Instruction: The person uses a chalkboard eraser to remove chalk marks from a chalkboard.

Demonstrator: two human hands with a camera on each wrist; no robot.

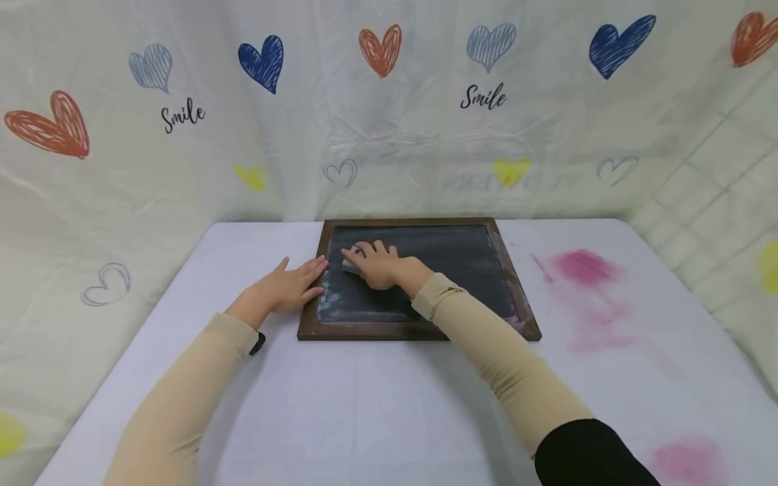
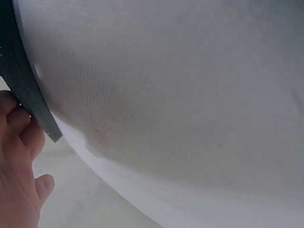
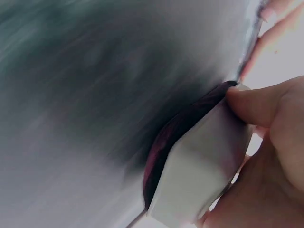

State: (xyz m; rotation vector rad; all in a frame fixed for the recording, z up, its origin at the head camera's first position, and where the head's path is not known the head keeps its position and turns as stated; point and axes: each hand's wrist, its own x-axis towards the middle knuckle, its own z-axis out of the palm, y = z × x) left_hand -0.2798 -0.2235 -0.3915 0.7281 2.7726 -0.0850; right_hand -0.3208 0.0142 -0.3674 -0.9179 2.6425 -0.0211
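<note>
Eraser: pale block with a dark purplish underlayer, seen large at lower right of the right wrist view. Its long axis there runs obliquely, lower left to upper right; dark side faces the board. In the head view only a pale part shows, at the left of the right hand, so axis cannot be read well from there. Location: on the chalkboard, left part of the dark surface, toward the far edge.

Chalkboard lies flat on the bench, upper centre to centre of the head view, long axis left to right. Brown wooden frame on all four sides; whitish chalk smears at the lower left of the surface.

Right hand: clamped on the eraser, one digit pressing near its upper-right end in the right wrist view. Forearm enters at lower right of the head view and slants up and left across the near rail.

Left hand: palm down, fingers straight and spread, pointing right, tips at the left rail. Forearm comes from lower left; dark band at the wrist.

Pink stains mark the bench covering, right of the board.
</note>
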